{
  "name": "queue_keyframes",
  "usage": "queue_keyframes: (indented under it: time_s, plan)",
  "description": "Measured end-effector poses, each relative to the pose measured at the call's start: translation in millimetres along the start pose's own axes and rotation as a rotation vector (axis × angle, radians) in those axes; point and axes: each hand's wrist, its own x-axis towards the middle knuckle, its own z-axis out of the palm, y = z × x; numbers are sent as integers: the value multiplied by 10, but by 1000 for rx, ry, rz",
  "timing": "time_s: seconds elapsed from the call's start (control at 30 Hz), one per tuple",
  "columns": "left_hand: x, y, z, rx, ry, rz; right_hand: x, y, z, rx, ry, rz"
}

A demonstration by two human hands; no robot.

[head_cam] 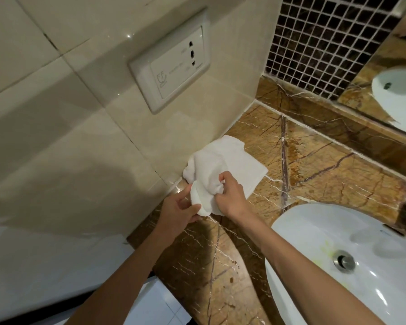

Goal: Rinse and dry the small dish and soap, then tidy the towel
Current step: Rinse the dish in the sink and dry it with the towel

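Observation:
A white towel (223, 161) lies crumpled on the brown marble counter (319, 170), pushed against the beige tiled wall. My left hand (182, 211) pinches the towel's near corner from below. My right hand (230, 195) grips a bunched fold of the same towel just to the right. The towel's far half lies flat on the counter. No dish or soap shows in this view.
A white basin (314, 231) with a metal drain (343, 260) sits at the lower right. A shaver socket plate (171, 59) is on the wall above the towel. Dark mosaic tiles (319, 41) and a mirror (384, 73) stand behind the counter.

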Motion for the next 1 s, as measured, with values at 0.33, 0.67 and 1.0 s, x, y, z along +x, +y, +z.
queue_keyframes:
  time_s: [0.33,0.67,1.0]
  plan:
    - [51,59,61,-43,55,-42,-53,111,-203,-124,-154,-86]
    - [117,126,144,-8,73,-47,-66,9,-127,104,-89,-93]
    - [328,241,317,-121,155,-45,271,162,-652,793,213,254]
